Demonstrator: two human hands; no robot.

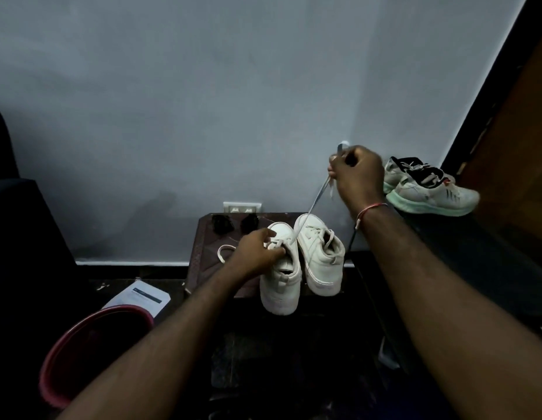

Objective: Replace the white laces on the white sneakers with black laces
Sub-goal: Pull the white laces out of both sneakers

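The left hand [257, 253] grips the near sneaker [282, 286] at its eyelets to steady it while the right hand [357, 174], fisted on the white lace [315, 201], draws it taut above that sneaker — black laces [222, 223], seemingly two bundles, wait just behind it.

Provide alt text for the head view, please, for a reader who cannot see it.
The right hand holds a white lace taut above a white sneaker that the left hand grips on a dark stool. The second sneaker stands beside it, two black lace bundles behind.
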